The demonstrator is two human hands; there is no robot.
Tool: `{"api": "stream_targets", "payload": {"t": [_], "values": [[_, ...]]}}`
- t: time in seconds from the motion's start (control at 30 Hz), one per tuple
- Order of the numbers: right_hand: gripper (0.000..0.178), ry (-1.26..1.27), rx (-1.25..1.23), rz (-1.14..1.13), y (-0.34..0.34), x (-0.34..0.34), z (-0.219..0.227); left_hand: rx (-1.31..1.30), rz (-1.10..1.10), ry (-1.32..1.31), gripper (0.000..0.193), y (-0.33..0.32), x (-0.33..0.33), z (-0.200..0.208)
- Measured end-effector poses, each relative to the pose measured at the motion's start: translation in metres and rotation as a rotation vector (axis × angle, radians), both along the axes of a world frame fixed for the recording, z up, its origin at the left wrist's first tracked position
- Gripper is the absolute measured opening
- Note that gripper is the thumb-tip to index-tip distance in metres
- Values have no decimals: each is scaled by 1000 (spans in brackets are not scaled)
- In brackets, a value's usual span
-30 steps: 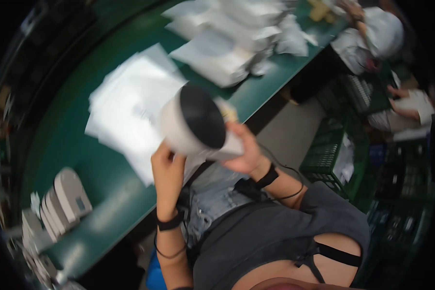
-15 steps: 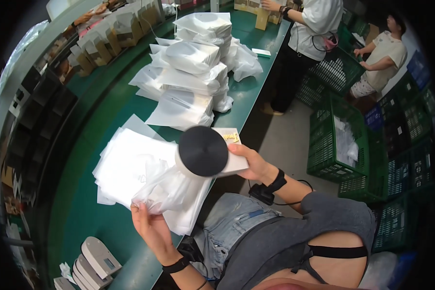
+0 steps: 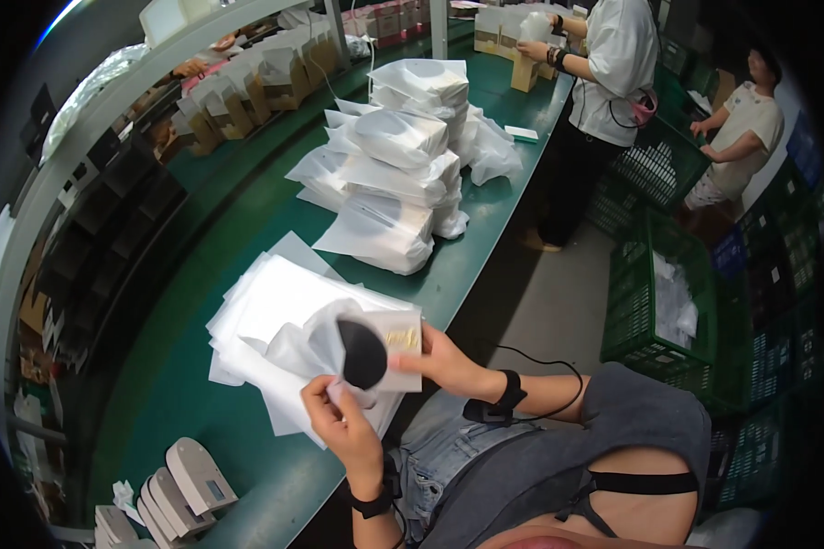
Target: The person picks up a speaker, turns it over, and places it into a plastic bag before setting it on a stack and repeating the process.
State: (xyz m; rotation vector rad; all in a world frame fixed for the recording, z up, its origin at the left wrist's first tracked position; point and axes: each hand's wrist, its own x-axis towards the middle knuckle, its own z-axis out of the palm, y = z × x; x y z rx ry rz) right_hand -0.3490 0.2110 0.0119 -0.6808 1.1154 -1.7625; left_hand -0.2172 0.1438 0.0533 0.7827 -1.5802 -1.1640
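Note:
My right hand (image 3: 449, 363) is closed around the square end of a pale device with a round black disc (image 3: 363, 355) and gold lettering. The round end is partly inside the mouth of a frosted plastic bag (image 3: 295, 350). My left hand (image 3: 346, 423) pinches the bag's edge just below the disc. Beneath the bag lies a fanned pile of flat frosted bags (image 3: 256, 297) on the green table. Several grey devices with rounded ends (image 3: 200, 474) stand on edge at the lower left.
A tall stack of filled frosted bags (image 3: 380, 224) stands farther along the green table (image 3: 275, 471). Green crates (image 3: 627, 316) are on the floor at the right. A co-worker in white (image 3: 613, 82) stands at the far end; another person (image 3: 742, 137) is beyond. Shelving runs along the left.
The round end of the device has gone partly into the bag, held up around it. My left hand has moved up and right toward the device. The whole view has shifted.

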Motion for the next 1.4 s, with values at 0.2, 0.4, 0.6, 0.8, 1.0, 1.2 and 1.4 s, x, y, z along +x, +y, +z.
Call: {"api": "stream_targets", "payload": {"t": [0.2,0.4,0.6,0.8,1.0,1.2,1.4], "values": [[46,722,165,218,4,7,13,-355,47,-266,13,6,2,6],[47,-37,78,234,-22,9,-9,-268,-229,-452,12,35,3,6],[45,171,87,590,-29,14,16,-15,32,-75,7,-6,29,25],[22,1343,-337,546,-54,22,77,-200,294,3,9,-43,92,62],[8,1092,-1021,45,-63,33,132,-192,171,56,16,-16,79,113],[12,365,-633,711,-64,38,95,-209,-82,23,22,-9,77,88],[13,154,-720,607,-57,35,118,87,114,49,50,11,55,24]]}}
